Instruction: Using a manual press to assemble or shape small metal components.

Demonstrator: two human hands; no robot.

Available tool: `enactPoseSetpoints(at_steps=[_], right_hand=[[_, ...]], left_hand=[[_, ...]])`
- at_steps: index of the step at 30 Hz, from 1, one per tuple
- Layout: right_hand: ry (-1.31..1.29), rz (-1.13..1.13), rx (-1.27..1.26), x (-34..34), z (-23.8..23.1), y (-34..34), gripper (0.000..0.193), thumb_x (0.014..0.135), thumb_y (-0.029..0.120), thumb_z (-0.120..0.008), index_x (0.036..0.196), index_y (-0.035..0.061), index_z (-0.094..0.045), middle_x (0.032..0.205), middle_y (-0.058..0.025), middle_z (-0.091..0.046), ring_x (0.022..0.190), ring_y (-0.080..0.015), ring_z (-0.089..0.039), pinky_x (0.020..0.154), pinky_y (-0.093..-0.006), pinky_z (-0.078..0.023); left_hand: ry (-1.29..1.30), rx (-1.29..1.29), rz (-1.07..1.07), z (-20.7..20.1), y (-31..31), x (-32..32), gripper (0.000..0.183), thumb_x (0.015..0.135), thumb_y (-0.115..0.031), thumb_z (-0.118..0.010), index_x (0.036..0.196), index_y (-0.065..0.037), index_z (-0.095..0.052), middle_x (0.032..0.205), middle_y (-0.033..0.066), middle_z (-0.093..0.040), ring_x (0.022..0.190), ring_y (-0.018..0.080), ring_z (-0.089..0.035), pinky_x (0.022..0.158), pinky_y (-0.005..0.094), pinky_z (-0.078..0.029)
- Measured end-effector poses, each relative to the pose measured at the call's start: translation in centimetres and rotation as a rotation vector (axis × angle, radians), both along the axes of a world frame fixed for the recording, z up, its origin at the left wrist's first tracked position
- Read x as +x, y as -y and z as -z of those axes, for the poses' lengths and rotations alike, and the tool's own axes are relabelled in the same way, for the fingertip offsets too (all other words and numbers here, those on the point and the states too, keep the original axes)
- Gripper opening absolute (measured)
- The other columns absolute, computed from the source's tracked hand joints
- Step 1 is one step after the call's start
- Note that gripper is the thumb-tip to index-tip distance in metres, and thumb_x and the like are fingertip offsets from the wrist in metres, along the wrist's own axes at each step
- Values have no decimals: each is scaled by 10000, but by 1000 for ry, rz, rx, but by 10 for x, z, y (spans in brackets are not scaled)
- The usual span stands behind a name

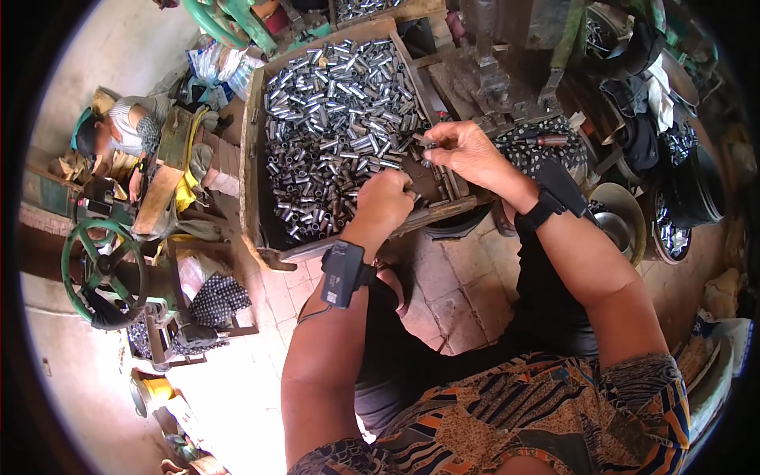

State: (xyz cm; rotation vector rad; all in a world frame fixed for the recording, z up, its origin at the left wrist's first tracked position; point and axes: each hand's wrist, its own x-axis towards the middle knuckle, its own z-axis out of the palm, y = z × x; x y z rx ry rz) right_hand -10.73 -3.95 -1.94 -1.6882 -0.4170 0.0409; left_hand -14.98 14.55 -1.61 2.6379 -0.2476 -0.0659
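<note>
A person seen from above works over a wooden tray (252,158) heaped with short shiny metal tubes (332,103). The right hand (467,150) pinches one small metal tube (425,142) in a closed grip above the tray's near right corner. The left hand (385,202) is curled shut just beside it; whether it holds anything cannot be told. Another person (119,131) sits far left.

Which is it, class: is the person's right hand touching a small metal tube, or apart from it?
Touching. The head view shows the right hand pinching a small metal tube between its fingertips, above the wooden tray.
</note>
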Motion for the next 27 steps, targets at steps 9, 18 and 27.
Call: enactPoseSetpoints(at_steps=[9, 18, 27], right_hand=[[-73, -12, 49, -10, 0, 13, 191, 810, 20, -673, 968, -66, -610, 743, -46, -616, 657, -77, -560, 582, -227, -473], [-93, 10, 79, -8, -7, 17, 138, 813, 40, -675, 900, -55, -625, 727, -33, -610, 617, -71, -549, 561, -220, -459], [-165, 13, 351, -18, -20, 11, 123, 787, 8, -683, 876, -62, -634, 753, -66, -638, 637, -98, -587, 572, -228, -486]], left_hand=[[-249, 151, 189, -16, 18, 12, 254, 705, -63, -604, 950, -47, -667, 962, 199, -643, 948, 344, -609, 822, 404, -473], [-136, -117, 114, -7, 4, 17, 198, 682, -19, -612, 871, 39, -616, 757, 150, -626, 718, 256, -616, 672, 360, -475], [-286, -1243, -312, -41, 2, -5, 109, 788, 21, -629, 895, 42, -632, 646, 22, -582, 382, 12, -338, 337, 192, -216]])
